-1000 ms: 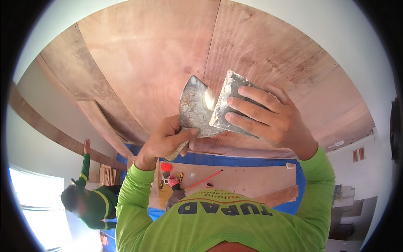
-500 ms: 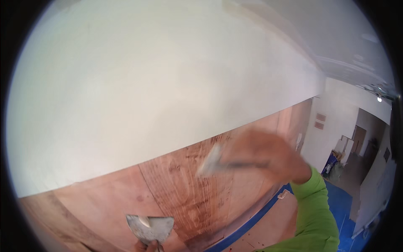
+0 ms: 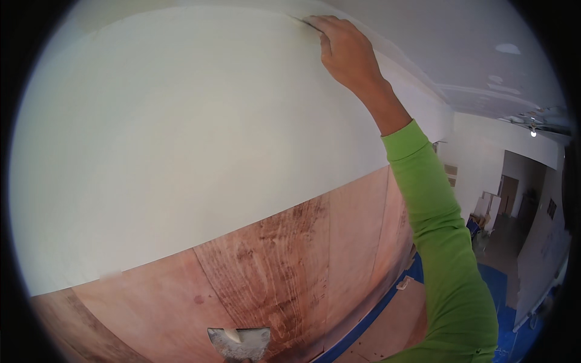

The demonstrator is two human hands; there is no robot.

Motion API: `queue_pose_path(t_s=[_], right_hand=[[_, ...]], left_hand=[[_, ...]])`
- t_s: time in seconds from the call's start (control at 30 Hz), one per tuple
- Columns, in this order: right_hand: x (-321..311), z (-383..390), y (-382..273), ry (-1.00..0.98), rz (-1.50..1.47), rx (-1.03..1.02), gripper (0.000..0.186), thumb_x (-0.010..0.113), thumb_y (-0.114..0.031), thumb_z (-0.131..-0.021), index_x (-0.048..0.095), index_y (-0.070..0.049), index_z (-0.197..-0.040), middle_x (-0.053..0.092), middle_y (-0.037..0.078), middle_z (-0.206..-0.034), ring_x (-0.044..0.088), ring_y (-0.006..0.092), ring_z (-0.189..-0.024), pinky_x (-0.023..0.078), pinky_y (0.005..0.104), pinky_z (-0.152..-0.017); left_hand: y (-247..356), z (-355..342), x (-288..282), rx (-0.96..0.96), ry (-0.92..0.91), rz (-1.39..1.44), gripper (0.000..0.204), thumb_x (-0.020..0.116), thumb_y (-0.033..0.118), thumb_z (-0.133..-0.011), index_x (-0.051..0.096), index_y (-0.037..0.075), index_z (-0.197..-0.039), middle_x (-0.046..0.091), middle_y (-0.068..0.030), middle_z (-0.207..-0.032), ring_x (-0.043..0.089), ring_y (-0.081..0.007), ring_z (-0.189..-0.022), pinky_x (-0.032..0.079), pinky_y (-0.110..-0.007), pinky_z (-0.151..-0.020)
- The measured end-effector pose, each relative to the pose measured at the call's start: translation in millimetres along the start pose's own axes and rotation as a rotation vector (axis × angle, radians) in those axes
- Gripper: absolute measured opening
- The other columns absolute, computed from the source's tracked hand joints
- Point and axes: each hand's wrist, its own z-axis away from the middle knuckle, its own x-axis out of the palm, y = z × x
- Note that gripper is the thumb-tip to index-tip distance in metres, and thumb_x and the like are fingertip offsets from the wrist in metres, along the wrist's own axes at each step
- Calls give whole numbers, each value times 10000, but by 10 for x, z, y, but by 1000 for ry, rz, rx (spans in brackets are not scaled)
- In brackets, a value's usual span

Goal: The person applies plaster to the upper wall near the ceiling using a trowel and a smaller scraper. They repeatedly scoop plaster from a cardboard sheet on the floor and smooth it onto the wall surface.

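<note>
My right hand [image 3: 351,53], at the end of a raised arm in a green sleeve [image 3: 433,199], is high up where the white wall [image 3: 181,145] meets the ceiling. Its fingers are closed round a putty knife [image 3: 311,25], seen nearly edge-on against the wall; the handle is hidden in the hand. At the lower edge, a second, broad putty knife [image 3: 249,346] points blade upward, with a dab of pale filler [image 3: 232,334] on it. Only the fingertips of my left hand [image 3: 235,360] show below that blade, gripping it low down.
Reddish wood-look panels [image 3: 266,260] cover the lower wall. Blue covering [image 3: 493,281] lies on the floor at right, with a blue strip [image 3: 369,314] along the wall's foot. Boards [image 3: 484,209] lean near a doorway [image 3: 514,187]. The ceiling [image 3: 460,66] has pale patches.
My right hand has swung up from in front of the wood panels to the top of the wall with its putty knife. The left putty knife has dropped slightly and shifted right.
</note>
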Motion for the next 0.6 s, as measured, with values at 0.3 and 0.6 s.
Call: queue_pose_path(t_s=[0.3,0.6], right_hand=[[121,-48,-154,21,98,3,379,520,14,-931,665,-31,-1278,701,125,-1244,641,342,-1130,531,444,-969],[245,45,-180,-57,124,66,457,518,58,-888,649,-37,-1315,685,127,-1289,628,342,-1173,526,453,-999]], left_hand=[[-131,83,-232,-81,57,109,121,630,160,-1006,642,85,-911,632,-14,-721,553,-104,-589,427,-271,-532],[-223,-33,-229,-98,65,118,117,653,167,-1007,646,96,-914,624,-10,-732,544,-99,-615,412,-266,-551]])
